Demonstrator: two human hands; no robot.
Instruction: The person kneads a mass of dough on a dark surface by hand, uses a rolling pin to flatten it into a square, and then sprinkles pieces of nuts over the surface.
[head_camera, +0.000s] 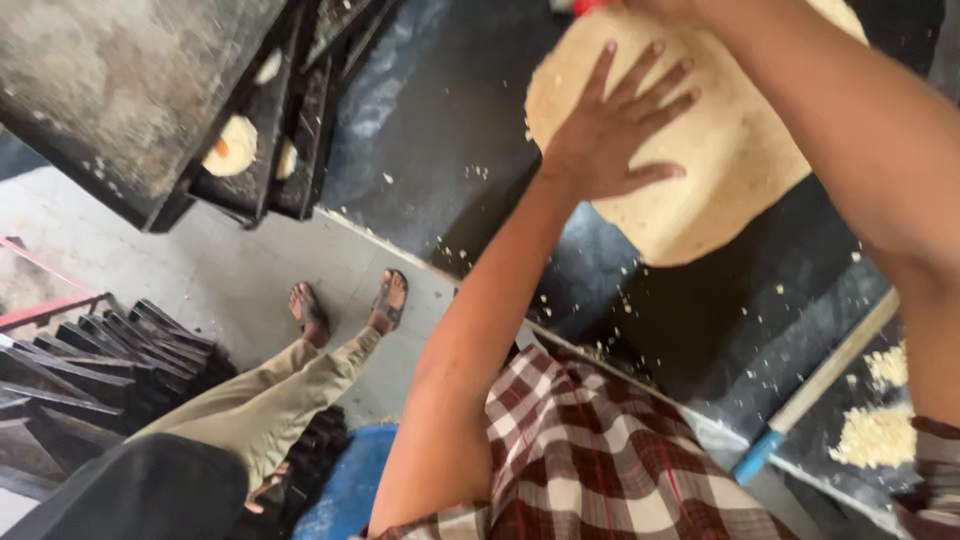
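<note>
One left hand (612, 128) flat, fingers spread, on dough sheet (700, 160), long axis toward upper right, right grip unseen

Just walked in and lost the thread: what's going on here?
A person presses the left hand, fingers spread, flat on a wide dough sheet on a dark counter. The right arm reaches over the sheet; its hand is out of view. Crumbs and a stick lie at the right. Another person in sandals stands beside a rack of trays.
</note>
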